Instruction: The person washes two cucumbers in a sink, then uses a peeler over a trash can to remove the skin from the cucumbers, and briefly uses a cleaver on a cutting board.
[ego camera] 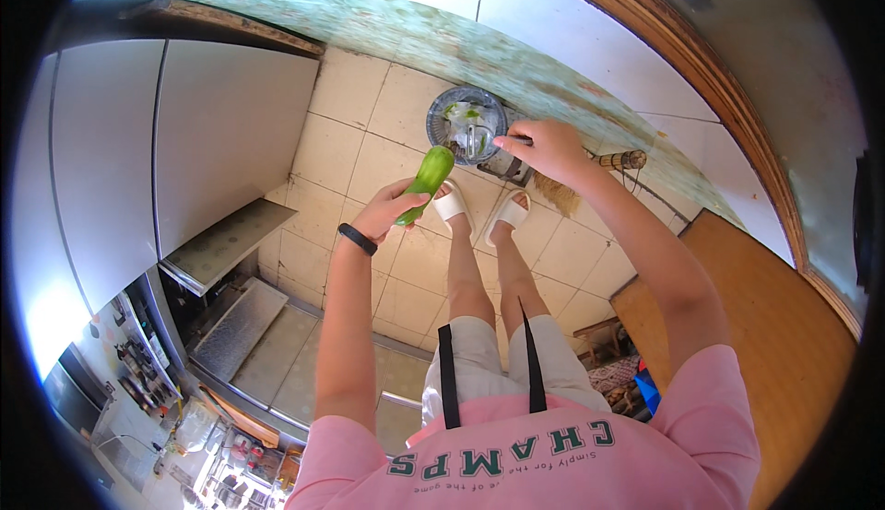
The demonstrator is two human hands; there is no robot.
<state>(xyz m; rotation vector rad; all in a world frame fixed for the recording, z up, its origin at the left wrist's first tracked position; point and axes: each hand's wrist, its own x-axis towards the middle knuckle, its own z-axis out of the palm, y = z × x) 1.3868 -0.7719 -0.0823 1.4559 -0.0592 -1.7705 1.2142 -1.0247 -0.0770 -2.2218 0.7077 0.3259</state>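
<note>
My left hand (pixel 387 212), with a black band at the wrist, grips the lower end of a green zucchini (pixel 430 174). The zucchini tilts up and to the right, and paler streaks run along its upper part. In my right hand (pixel 546 147) is a peeler (pixel 472 140), held by its dark handle with the metal head pointing left. The peeler's head is apart from the zucchini and appears over a waste bin (pixel 434 123). Inside that bin, which has a plastic liner, lie green peels (pixel 471 114) and whitish scraps.
A dustpan (pixel 508 167) and a broom (pixel 556 195) are on the tiled floor beside the bin, near my slippered feet. Pale cabinet doors (pixel 235 116) and a projecting panel (pixel 228 240) stand at the left. A wooden surface (pixel 747 330) is at the right.
</note>
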